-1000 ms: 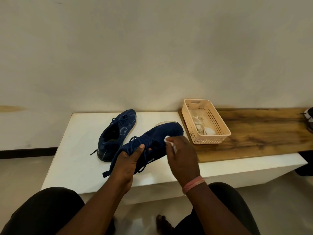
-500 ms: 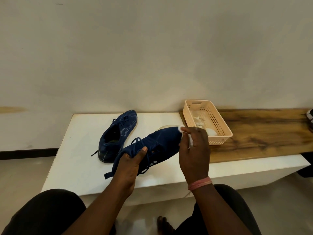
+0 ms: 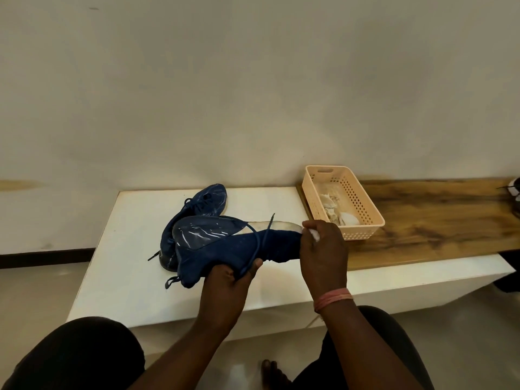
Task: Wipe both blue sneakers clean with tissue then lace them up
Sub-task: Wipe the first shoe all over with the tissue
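While the left hand (image 3: 228, 280) grips one blue sneaker (image 3: 233, 249) from below, the shoe is tipped on its side above the white counter (image 3: 132, 249), sole showing. A loose lace (image 3: 257, 243) hangs over it. The right hand (image 3: 323, 251) pinches a small white tissue (image 3: 313, 240) against the toe end. Behind it, the other blue sneaker (image 3: 202, 204) lies on the counter. Farther right, a peach basket (image 3: 363, 229) with crumpled tissues (image 3: 334, 206) inside sits on the brown wooden part (image 3: 436, 218), near the wall.
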